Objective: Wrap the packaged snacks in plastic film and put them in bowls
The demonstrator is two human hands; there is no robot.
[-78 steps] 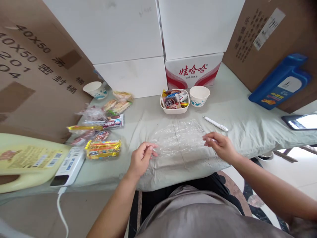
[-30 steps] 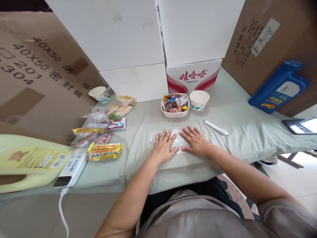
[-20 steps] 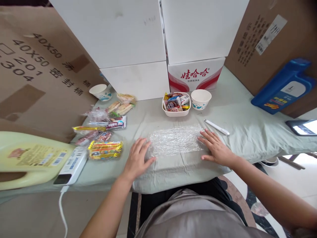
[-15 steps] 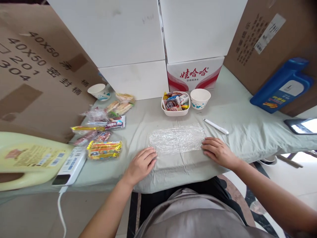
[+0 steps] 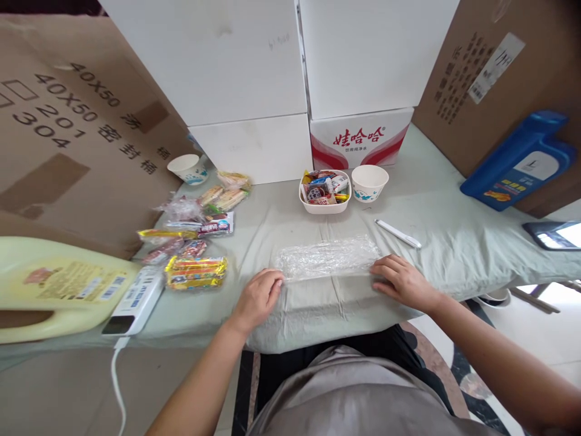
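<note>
Head view: near the front edge of the table (image 5: pixel 313 321), the clear plastic sheet (image 5: pixel 329 257) lies flat, your left hand (image 5: pixel 258 297) pinching one corner, your right hand (image 5: pixel 403 282) opposite, grip unclear, so uneven pulling could wrinkle it.

A blue bottle (image 5: pixel 517 163) was placed before a brown carton (image 5: pixel 467 91) at right, near a phone (image 5: pixel 554 235). White boxes (image 5: pixel 254 66) were stacked at the back, one marked with red lettering. A white tub (image 5: pixel 325 208) was filled with wrapped snacks (image 5: pixel 320 192); a paper cup (image 5: pixel 370 183) was set just beside it. At left, a pale yellow jug (image 5: pixel 77 284) was positioned alongside a white device (image 5: pixel 138 300) fitted with a cable (image 5: pixel 116 381).
</note>
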